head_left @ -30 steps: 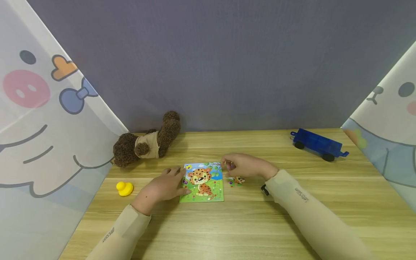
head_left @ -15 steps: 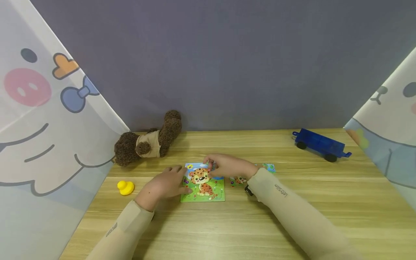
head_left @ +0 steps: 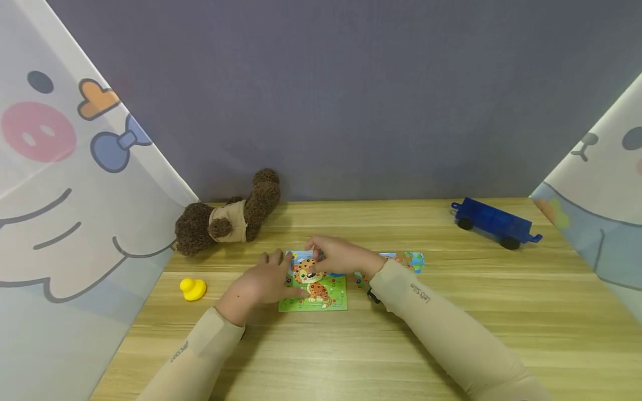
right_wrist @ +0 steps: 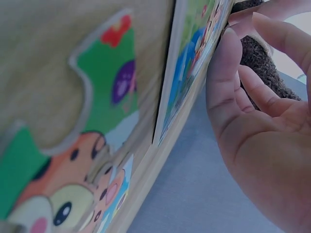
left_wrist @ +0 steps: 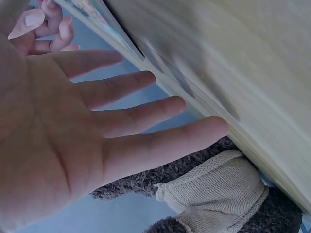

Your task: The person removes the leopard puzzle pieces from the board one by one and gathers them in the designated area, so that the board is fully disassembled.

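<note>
In the head view a square jigsaw puzzle board (head_left: 337, 295) with a cartoon leopard lies flat on the table. My left hand (head_left: 261, 284) is over its left side, fingers straight and spread; the left wrist view shows the bare palm. From the right, my right hand (head_left: 346, 258) reaches over the board's upper part. In the right wrist view its fingers are bent and thumb and forefinger come close together at the board; whether a piece is between them is hidden. Loose puzzle pieces (head_left: 415, 260) lie right of the board, partly under the right forearm. One close piece (right_wrist: 109, 73) is green with a purple shape.
A brown teddy bear (head_left: 229, 223) lies on its side at the back left. Nearer the left edge sits a yellow rubber duck (head_left: 193, 289). A blue toy wagon (head_left: 494, 221) stands at the back right. A grey partition (head_left: 361, 100) closes off the table's far side.
My right hand has moved left from the board's right edge to above its upper middle, uncovering loose pieces at the right. My left hand has shifted slightly right over the board.
</note>
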Demonstrator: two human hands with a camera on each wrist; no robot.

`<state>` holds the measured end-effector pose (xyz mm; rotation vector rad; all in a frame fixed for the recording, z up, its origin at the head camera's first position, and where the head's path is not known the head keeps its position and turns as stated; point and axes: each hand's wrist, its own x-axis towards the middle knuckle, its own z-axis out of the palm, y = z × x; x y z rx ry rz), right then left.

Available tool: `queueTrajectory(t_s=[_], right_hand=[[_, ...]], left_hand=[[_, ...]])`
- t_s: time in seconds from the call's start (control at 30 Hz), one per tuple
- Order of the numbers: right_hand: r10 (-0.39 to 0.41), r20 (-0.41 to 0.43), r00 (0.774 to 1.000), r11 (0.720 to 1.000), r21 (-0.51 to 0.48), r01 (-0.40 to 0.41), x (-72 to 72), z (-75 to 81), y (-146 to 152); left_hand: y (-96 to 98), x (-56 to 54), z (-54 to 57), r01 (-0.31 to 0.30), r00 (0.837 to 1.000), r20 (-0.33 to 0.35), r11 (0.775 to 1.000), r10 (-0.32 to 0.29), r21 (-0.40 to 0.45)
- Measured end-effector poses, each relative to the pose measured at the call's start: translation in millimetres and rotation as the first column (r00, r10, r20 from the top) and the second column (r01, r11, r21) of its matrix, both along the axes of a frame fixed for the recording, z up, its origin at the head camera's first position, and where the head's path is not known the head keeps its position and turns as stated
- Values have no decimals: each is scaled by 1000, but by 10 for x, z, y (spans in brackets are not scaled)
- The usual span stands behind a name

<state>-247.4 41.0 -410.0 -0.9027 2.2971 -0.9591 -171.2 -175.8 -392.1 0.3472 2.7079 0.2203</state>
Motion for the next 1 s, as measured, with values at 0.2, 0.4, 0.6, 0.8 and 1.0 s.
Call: queueTrajectory(t_s=[0.2, 0.4, 0.6, 0.8, 1.0], right_hand=[[21, -46, 999, 1000, 21, -20, 28, -4, -16], [37, -77, 996, 997, 66, -32, 38, -43, -29], [32, -62, 998, 996, 88, -27, 59, -90, -38], [15, -65, 998, 993, 120, -7, 68, -84, -48], [4, -48, 999, 992, 123, 2, 76, -64, -55]], left_hand=[[42, 22, -37, -9, 1000, -2, 1000, 9, 1], [70, 29, -47, -21, 1000, 8, 1000, 21, -10], [81, 19, -32, -21, 1000, 10, 1000, 21, -11], [79, 10, -30, -21, 1000, 13, 1000, 21, -3], [80, 1, -44, -21, 1000, 5, 1000, 21, -10]])
